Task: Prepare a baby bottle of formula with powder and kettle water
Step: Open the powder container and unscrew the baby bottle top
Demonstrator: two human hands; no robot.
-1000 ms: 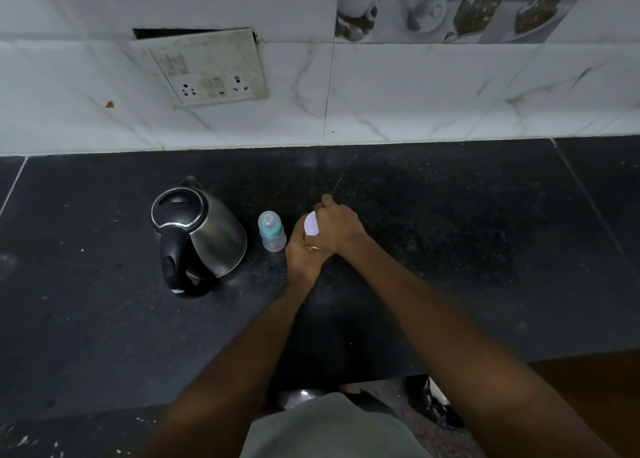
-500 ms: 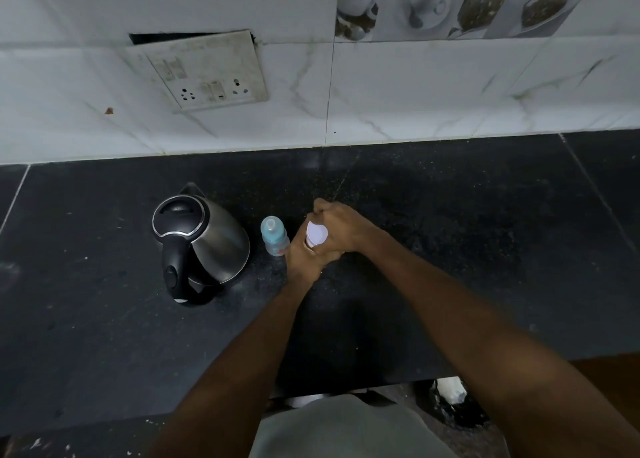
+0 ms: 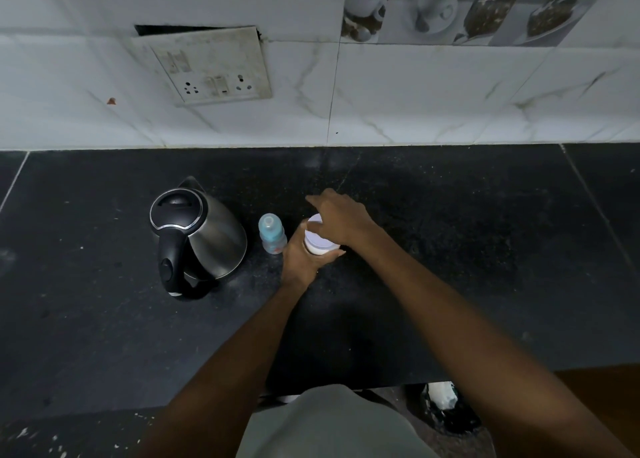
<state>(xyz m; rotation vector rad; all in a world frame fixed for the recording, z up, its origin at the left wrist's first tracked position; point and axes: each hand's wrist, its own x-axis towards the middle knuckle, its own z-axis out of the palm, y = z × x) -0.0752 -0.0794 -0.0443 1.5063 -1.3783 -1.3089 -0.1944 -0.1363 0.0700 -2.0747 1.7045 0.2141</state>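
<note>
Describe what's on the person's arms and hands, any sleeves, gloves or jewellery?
Both arms are bare along all that shows, with no sleeves in view. The left hand and right hand wear no gloves. No watch, bracelet or ring is visible, though the dim light hides fine detail.
</note>
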